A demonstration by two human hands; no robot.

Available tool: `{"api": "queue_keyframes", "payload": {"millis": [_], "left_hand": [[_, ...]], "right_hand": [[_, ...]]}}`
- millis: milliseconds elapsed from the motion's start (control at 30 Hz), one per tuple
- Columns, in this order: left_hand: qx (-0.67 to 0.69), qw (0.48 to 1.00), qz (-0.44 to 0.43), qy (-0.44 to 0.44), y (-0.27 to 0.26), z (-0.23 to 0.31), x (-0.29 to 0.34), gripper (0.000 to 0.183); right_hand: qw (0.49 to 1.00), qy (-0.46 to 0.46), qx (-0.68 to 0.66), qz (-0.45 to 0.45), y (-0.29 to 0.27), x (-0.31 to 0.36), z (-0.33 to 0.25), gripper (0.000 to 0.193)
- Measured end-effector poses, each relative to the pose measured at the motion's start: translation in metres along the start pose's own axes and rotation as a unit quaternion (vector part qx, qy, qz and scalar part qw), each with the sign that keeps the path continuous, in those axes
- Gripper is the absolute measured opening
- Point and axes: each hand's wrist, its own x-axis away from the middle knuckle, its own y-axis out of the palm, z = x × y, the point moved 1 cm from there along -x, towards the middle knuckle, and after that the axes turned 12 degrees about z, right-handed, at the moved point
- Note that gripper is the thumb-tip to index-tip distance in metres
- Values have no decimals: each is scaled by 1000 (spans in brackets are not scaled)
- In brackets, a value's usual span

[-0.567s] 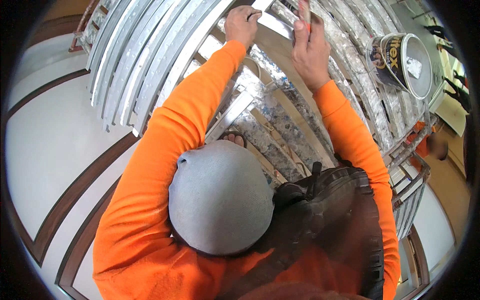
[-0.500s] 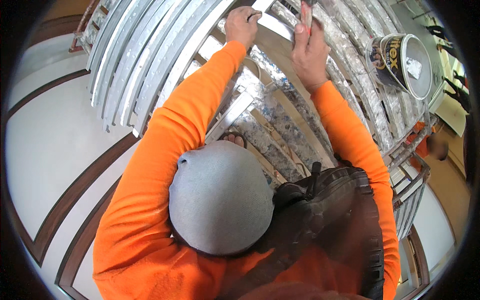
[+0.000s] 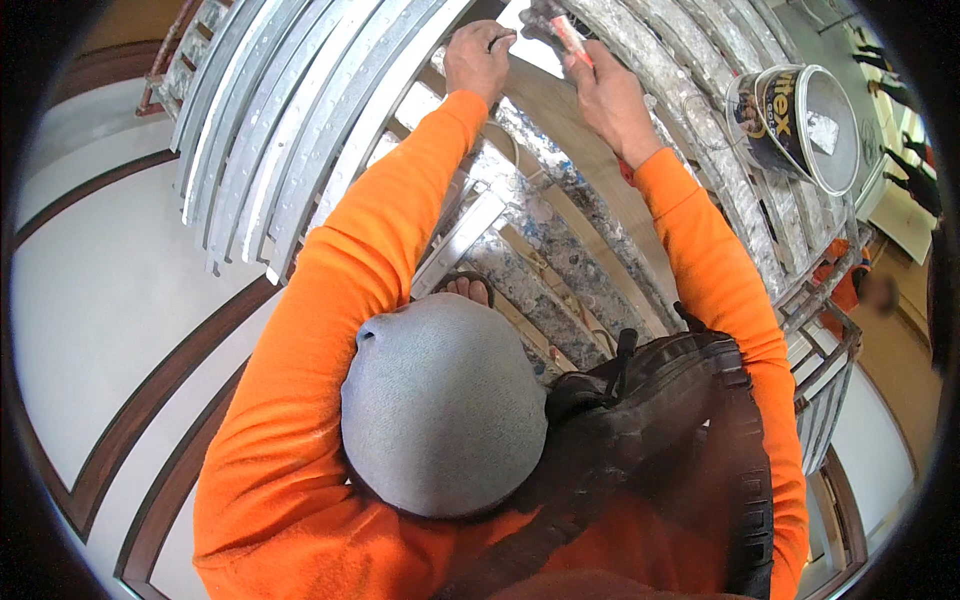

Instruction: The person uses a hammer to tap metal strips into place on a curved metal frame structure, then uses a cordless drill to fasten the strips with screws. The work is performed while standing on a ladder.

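My right hand [image 3: 612, 105] is closed around the red handle of a hammer [image 3: 570, 38], whose dark head lies up and to the left, near a bright metal strip. The lower end of the handle shows beside my right wrist. Close by on the left, my left hand [image 3: 477, 62] pinches at the edge of the silver metal channels [image 3: 375, 95]. Something small and dark shows at its fingertips, too little to name. A small gap separates the hammer head from those fingers.
Paint-spattered planks [image 3: 575, 235] with gaps between them form the platform under me. A short metal channel [image 3: 462, 240] lies by my sandalled foot [image 3: 468, 289]. On the right stands a paint bucket [image 3: 775, 125]; beyond it is a person in orange [image 3: 845, 290]. A black bag [image 3: 660, 410] hangs at my side.
My right hand has swung the hammer leftward, and its head now shows near my left fingers. My left hand has shifted only slightly.
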Motion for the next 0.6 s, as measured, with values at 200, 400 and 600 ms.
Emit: {"api": "queue_keyframes", "payload": {"millis": [200,400,600], "left_hand": [[29,998,26,-48,-5,7,1,14],[15,997,31,70,-5,6,3,12],[172,963,95,-186,-6,-1,-3,13]], "right_hand": [[995,52,70,57,-8,22,34,51],[986,12,166,-2,2,27,57,57],[976,10,210,-47,4,23,57,52]]}}
